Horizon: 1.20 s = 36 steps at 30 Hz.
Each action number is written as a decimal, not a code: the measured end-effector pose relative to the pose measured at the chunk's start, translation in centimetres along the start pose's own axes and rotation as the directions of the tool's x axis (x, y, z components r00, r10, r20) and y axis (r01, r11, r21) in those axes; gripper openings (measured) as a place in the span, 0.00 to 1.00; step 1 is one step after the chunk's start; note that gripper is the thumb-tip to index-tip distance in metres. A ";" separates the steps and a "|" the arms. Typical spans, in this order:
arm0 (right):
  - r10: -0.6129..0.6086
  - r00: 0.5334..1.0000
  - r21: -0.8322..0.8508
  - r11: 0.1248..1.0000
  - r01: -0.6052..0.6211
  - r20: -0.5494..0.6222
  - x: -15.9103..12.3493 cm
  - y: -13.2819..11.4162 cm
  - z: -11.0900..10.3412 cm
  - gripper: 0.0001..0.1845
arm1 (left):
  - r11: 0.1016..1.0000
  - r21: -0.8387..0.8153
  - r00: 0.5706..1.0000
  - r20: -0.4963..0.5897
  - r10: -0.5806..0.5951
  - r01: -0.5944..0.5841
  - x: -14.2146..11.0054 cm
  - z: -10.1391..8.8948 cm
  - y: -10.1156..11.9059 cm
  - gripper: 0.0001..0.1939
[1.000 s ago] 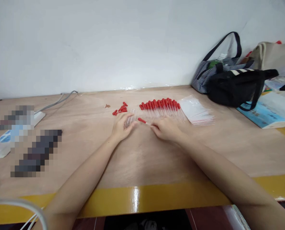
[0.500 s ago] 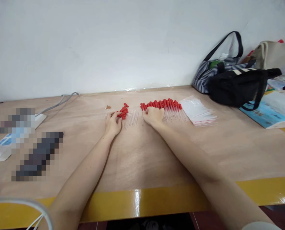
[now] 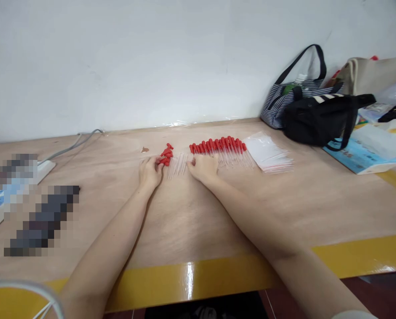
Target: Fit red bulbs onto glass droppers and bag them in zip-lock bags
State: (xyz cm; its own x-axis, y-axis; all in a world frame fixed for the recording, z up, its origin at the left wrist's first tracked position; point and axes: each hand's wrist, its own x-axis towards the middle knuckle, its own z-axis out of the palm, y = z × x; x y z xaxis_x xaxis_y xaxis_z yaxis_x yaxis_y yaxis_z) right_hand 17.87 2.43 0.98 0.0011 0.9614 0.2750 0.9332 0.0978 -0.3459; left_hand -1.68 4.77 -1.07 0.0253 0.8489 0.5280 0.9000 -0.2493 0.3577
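My left hand (image 3: 150, 172) rests at the left side of a small pile of red rubber bulbs (image 3: 166, 153), its fingers curled round one at the near end. Just right of the pile, thin clear tubes (image 3: 177, 166) lie side by side on the table. My right hand (image 3: 204, 167) is closed, back of the hand up, between these tubes and a row of red-capped droppers (image 3: 231, 144). Its thumb lies beside the bare tubes. The other fingertips are hidden, so whatever they pinch cannot be made out. The hand covers the lower parts of several droppers.
Clear zip bags (image 3: 269, 153) lie right of the droppers. Further right are a striped bag (image 3: 274, 108), a black bag (image 3: 312, 122) and a blue box (image 3: 360, 155). A blurred-out dark object (image 3: 45, 221) and a grey cable (image 3: 74, 144) lie left. Yellow tape (image 3: 191, 279) edges the table (image 3: 217, 230).
My right hand has shifted slightly toward me, off the red ends and down to the tubes. My left hand stays at the red pile. The whole view has swung slightly right.
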 end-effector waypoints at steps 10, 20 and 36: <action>0.089 0.987 0.000 0.996 -0.090 0.134 0.5 -1.8 -0.2 0.14 | 0.996 0.070 0.999 0.012 -0.047 0.046 -0.6 -0.5 1.2 0.08; 0.083 0.978 0.008 0.996 -0.086 0.191 0.3 -0.3 -1.3 0.10 | 0.984 -0.174 0.996 0.073 0.043 -0.030 -1.9 0.6 3.1 0.05; -0.177 0.983 0.447 0.876 0.183 -0.055 -3.9 7.7 -2.8 0.13 | 0.976 -0.185 0.992 -0.030 -0.121 0.114 -0.9 0.5 1.9 0.09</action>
State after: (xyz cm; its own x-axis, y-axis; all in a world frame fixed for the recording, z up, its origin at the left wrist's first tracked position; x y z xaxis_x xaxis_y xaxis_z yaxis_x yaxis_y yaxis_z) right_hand 26.08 -1.28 -0.27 -0.1442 0.9132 0.3811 0.6564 0.3765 -0.6537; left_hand 0.21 3.73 -1.28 -0.0968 0.8586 0.5034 0.8011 -0.2330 0.5514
